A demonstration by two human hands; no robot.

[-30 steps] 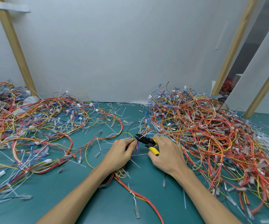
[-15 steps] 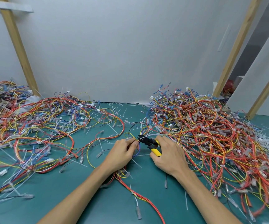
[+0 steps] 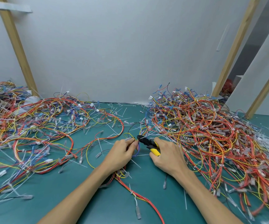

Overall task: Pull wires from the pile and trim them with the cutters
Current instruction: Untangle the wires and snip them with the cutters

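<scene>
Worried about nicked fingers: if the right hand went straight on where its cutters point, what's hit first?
Probably the wires that the left hand pinches before the cutters; its fingertips lie just behind.

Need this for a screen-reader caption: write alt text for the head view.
A person's left hand pinches thin wires while the right hand holds yellow-handled cutters to them, over a green table. A pile of tangled red and yellow wires sits at right; looser wires sprawl at left.

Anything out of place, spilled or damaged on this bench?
Nothing looks damaged. Snipped white plastic tie offcuts lie scattered over the green tabletop around the tangled multicoloured wire pile, ordinary litter from trimming.
</scene>
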